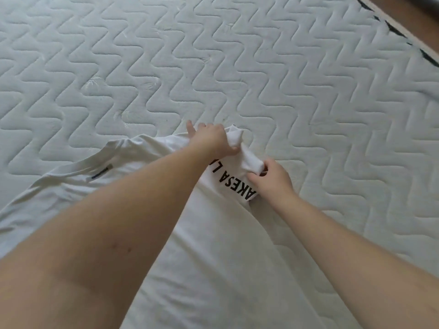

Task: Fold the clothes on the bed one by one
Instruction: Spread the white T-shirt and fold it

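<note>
White T-shirt (213,245), spread on quilted mattress (237,67); left hand (211,138) and right hand (273,179) both gripped its bunched sleeve (244,153), which probably wanted drawing flat and square before folding inward.

Quilted white mattress (237,67); brown floor (418,13) top right.

White black-lettered shirt (213,245) on pale wave-quilted mattress (237,67).
</note>
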Demonstrator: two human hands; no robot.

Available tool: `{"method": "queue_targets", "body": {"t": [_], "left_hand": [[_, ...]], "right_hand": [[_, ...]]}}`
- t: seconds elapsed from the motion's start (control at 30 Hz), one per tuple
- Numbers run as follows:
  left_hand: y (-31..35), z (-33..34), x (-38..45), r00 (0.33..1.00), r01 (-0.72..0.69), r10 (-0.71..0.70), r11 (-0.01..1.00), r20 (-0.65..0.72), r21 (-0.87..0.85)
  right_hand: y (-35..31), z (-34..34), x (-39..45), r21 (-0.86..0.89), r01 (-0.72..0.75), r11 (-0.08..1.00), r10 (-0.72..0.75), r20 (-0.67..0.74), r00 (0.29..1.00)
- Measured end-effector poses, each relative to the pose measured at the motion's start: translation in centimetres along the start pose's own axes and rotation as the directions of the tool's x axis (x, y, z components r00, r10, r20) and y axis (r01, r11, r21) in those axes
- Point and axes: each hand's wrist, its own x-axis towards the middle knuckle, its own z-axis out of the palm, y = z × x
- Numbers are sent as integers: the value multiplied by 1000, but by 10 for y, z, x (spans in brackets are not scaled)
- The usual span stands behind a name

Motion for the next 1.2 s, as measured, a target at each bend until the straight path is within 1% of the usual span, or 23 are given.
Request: {"method": "queue_targets", "body": {"t": [0.07,0.13,0.17,0.27,0.33,0.37,0.43,0.5,0.53,0.6,0.67,0.7,0.8,0.87,0.93,1.0,1.03,1.1,1.13,1.17,1.2], "left_hand": [[7,-12,8,997,-9,3,997,79,73],[14,-19,14,992,-47,33,993,121,110],[18,-23,15,989,-66,55,994,135,85],[26,-33,14,969,-139,155,986,193,-93],[25,-40,17,949,-159,188,979,253,-128],[25,-42,19,941,-154,183,981,286,-120],[30,-44,21,930,-148,156,988,334,-49],[36,-43,22,941,-149,130,988,314,39],[39,-43,21,952,-155,139,987,271,35],[42,-40,26,965,-194,205,977,165,-83],[43,-40,32,962,-214,243,954,122,-212],[42,-41,36,963,-208,245,941,115,-267],[48,-39,46,959,-182,256,887,122,-424],[56,-34,48,944,-155,290,807,154,-569],[64,-27,52,925,-138,331,752,189,-644],[71,-22,55,920,-147,332,785,208,-602],[75,-21,56,919,-175,330,834,218,-524],[80,-19,59,927,-240,297,939,231,-245],[82,-20,59,935,-261,277,960,219,-101],[84,-20,59,939,-280,269,960,213,24],[86,-21,59,938,-302,273,947,214,112]], "right_hand": [[9,-3,-6,97,-62,993,56,65,996],[14,-9,-9,164,-101,981,71,180,981],[17,-13,-10,193,-108,975,57,249,967],[27,-21,-5,207,-100,973,-4,453,892],[31,-25,-3,204,-133,970,4,533,846],[32,-26,-2,192,-126,973,3,537,843],[33,-29,0,110,-40,993,-15,460,888],[32,-35,1,24,36,999,-42,343,938],[34,-38,0,27,41,999,-47,292,955],[38,-46,-3,74,6,997,-22,219,976],[43,-52,-9,141,-47,989,16,212,977],[47,-53,-12,166,-64,984,26,221,975],[57,-52,-20,157,-80,984,45,215,976],[67,-47,-23,251,-114,961,70,178,981],[77,-45,-27,362,-159,918,101,174,980],[84,-43,-31,430,-194,882,95,240,966],[85,-42,-32,453,-198,869,76,274,959],[84,-40,-32,473,-183,862,36,303,952],[84,-39,-30,460,-178,870,38,297,954],[83,-38,-28,438,-182,880,57,283,958],[84,-36,-26,400,-194,896,90,264,960]]}}
